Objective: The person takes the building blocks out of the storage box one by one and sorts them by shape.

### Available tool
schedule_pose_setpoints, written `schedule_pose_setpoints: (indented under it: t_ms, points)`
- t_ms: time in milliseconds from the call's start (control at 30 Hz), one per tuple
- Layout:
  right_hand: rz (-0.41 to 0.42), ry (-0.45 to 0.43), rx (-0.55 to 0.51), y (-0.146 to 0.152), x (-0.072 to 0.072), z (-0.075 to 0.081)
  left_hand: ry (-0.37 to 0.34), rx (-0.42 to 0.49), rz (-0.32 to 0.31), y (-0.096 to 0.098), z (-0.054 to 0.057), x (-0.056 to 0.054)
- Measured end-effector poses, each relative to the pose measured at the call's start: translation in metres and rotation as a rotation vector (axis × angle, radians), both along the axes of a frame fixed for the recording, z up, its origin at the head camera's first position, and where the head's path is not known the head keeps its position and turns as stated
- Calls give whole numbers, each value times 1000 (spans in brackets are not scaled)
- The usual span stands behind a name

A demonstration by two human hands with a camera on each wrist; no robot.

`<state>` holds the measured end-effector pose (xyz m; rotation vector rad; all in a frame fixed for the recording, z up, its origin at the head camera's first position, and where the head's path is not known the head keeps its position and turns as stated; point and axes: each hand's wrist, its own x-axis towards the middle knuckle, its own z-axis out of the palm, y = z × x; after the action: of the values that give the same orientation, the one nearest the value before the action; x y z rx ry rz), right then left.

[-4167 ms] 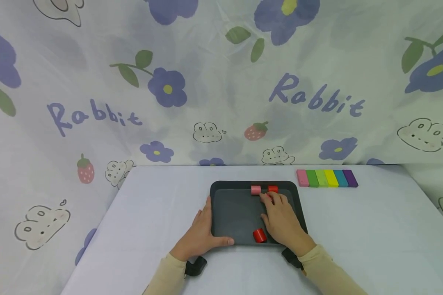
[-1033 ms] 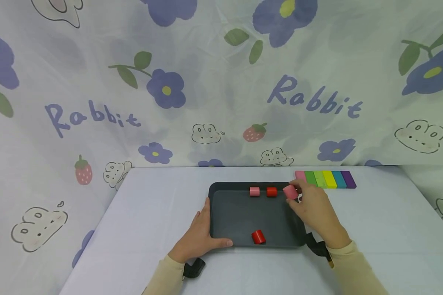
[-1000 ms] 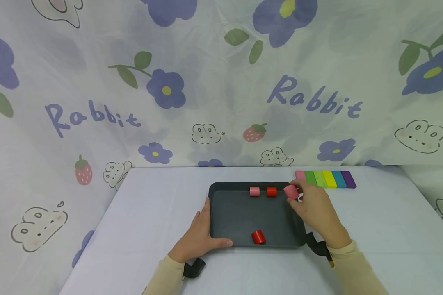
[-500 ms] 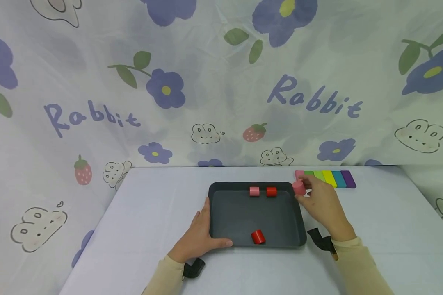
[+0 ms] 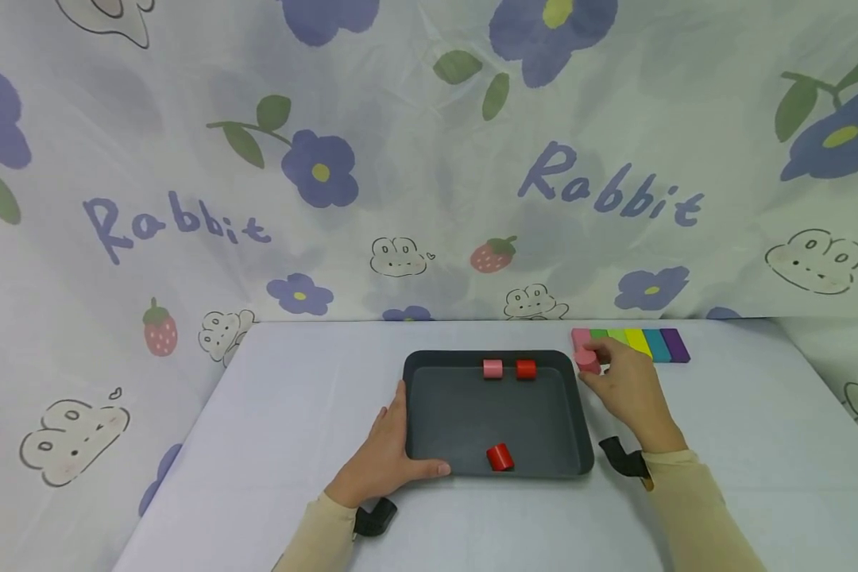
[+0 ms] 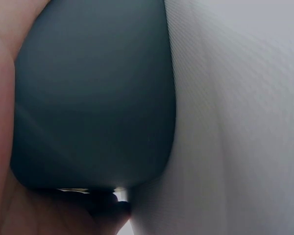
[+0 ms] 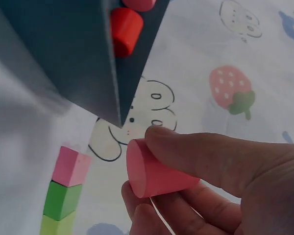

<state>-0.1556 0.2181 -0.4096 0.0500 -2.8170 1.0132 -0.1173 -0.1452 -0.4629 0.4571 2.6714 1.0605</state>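
Note:
My left hand (image 5: 382, 457) rests at the near left corner of a dark grey baking tray (image 5: 465, 421). Its straight fingers lie along the left side, and the thumb touches the front rim. Past the tray's far right corner, my right hand (image 5: 632, 393) pinches a pink cylinder block (image 7: 142, 171) between thumb and fingers. The block is tilted, just in front of the pink end of a row of coloured blocks (image 5: 659, 346). Whether it touches the table or that row, I cannot tell.
Inside the tray, a pink cylinder (image 5: 492, 369) and a red cylinder (image 5: 525, 369) lie by the far wall. Another red cylinder (image 5: 500, 457) lies tilted by the near wall. A patterned cloth (image 5: 443, 159) hangs behind the white table (image 5: 293, 389).
My right hand has lifted the pink cylinder out of the tray, over its right rim, to the front of the coloured row. The left hand and tray have stayed in place.

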Motion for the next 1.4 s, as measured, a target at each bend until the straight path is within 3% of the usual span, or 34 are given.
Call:
schedule_pose_setpoints:
  t_ms: [533,1400]
  points:
    - [-41,-97,-26,4,-8,-22,-8,-2,3,-3,-3,2]
    - [-56,-143,5,11,-19,-39,-1,-2,1,-1,-1,1]
